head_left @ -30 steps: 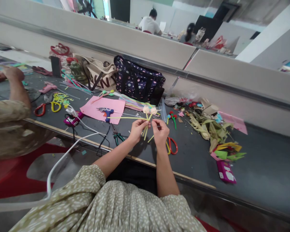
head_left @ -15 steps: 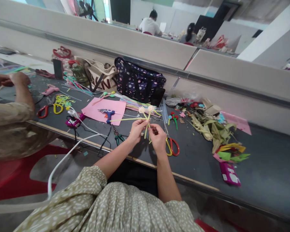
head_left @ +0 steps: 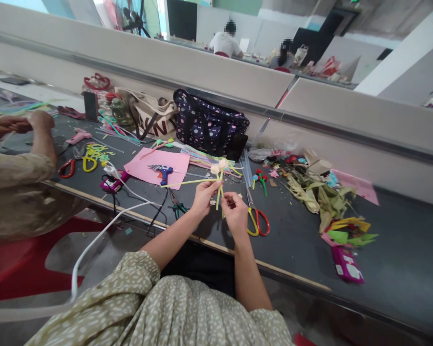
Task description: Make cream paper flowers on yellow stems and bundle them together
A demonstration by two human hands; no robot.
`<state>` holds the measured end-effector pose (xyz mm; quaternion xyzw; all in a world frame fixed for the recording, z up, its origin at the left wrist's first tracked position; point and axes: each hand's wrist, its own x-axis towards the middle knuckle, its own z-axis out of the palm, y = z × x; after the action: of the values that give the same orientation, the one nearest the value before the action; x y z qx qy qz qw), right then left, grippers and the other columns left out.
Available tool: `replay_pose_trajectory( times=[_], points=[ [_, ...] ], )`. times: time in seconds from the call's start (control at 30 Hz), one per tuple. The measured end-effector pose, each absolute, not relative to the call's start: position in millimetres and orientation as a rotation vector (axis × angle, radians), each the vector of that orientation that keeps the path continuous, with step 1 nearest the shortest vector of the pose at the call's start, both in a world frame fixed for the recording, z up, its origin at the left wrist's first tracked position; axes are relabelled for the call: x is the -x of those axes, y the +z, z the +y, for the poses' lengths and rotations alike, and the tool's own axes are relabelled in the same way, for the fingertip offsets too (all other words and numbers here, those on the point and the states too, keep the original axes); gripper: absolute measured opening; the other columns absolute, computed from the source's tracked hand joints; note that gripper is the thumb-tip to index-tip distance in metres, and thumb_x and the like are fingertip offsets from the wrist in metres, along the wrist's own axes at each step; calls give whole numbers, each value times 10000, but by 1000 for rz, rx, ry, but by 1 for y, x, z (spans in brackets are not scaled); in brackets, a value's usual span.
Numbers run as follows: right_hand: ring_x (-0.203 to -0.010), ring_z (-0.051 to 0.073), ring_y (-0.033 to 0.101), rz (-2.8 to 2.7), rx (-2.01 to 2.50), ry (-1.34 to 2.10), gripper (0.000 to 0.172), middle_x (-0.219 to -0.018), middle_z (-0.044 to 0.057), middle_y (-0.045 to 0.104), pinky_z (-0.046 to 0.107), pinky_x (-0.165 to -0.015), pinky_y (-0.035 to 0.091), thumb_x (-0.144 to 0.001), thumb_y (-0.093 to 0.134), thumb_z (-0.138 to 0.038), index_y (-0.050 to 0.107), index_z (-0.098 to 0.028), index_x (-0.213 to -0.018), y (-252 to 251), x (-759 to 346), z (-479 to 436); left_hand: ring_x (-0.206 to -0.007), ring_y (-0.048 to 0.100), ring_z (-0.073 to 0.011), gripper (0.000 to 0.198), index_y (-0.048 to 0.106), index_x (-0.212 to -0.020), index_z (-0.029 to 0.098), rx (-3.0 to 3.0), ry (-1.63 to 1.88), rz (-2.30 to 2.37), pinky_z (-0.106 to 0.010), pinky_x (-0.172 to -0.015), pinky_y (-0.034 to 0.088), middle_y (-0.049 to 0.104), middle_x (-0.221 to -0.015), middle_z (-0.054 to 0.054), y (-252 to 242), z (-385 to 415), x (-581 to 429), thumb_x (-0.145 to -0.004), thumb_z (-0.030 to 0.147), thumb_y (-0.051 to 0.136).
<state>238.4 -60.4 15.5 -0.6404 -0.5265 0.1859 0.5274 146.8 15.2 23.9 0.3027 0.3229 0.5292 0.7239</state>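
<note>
My left hand [head_left: 204, 198] pinches the crossing stems of two small fuzzy craft flowers [head_left: 222, 164] with pale pink-cream heads and yellow-green stems, like pipe cleaners. One long yellow-green pipe cleaner [head_left: 184, 182] sticks out leftward from that grip. Just below, my right hand [head_left: 235, 212] has its fingers closed at the lower stem ends; its fingertips partly hide what they grasp. Red-and-yellow-handled scissors [head_left: 259, 222] lie right beside the right hand. Green-handled pliers [head_left: 178, 205] rest to the left of the left hand, near a blue glue gun [head_left: 163, 173] on a pink sheet [head_left: 135, 162].
A dark patterned bag [head_left: 209, 122] and a beige tote [head_left: 155, 120] stand along the partition. Dried husks [head_left: 321, 202] and a purple packet [head_left: 347, 264] lie at right. A white cable [head_left: 94, 240] crosses the table edge at left, near a co-worker's hands [head_left: 29, 124].
The two flower heads have come closer together, and the long pipe cleaner's free end has dipped. My right hand has slid slightly down the stems. The view has shifted a little.
</note>
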Motion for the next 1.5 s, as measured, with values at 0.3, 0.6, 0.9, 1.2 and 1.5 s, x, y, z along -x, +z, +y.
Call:
replay_pose_trajectory(
  times=[0.3, 0.6, 0.9, 1.2, 1.5],
  points=[
    [-606, 119, 543, -1268, 1525, 408, 182, -763, 18, 628, 237, -592, 456, -820, 541, -289, 656, -175, -904, 18, -240, -65, -577, 552, -71, 252, 744, -738, 134, -681, 1168, 706, -204, -584, 423, 679, -685, -33, 26, 16, -145, -578, 312, 824],
    [-671, 137, 568, -1306, 1526, 355, 181, -835, 35, 644, 248, -602, 455, -842, 530, -279, 658, -187, -930, 14, -243, -65, -594, 540, -84, 230, 744, -737, 145, -784, 1238, 714, -212, -595, 425, 678, -682, -28, 23, 16, -144, -612, 328, 807],
    [-658, 135, 573, -1271, 1506, 386, 190, -819, 35, 657, 252, -608, 461, -842, 537, -304, 652, -181, -930, 17, -236, -61, -629, 566, -93, 225, 744, -752, 156, -785, 1263, 708, -219, -626, 443, 692, -724, -30, 31, 14, -144, -616, 326, 801],
    [-684, 143, 575, -1314, 1506, 278, 176, -840, 41, 652, 267, -652, 472, -842, 522, -266, 663, -188, -913, 27, -239, -58, -637, 536, -92, 227, 745, -775, 156, -869, 1293, 687, -231, -647, 421, 671, -721, -20, 29, 13, -143, -644, 337, 787],
    [-670, 138, 571, -1312, 1511, 254, 171, -816, 34, 643, 262, -639, 469, -838, 522, -253, 664, -184, -903, 27, -239, -59, -647, 529, -94, 249, 740, -797, 158, -866, 1273, 657, -233, -650, 427, 669, -736, -22, 25, 14, -143, -638, 341, 796]
  ],
)
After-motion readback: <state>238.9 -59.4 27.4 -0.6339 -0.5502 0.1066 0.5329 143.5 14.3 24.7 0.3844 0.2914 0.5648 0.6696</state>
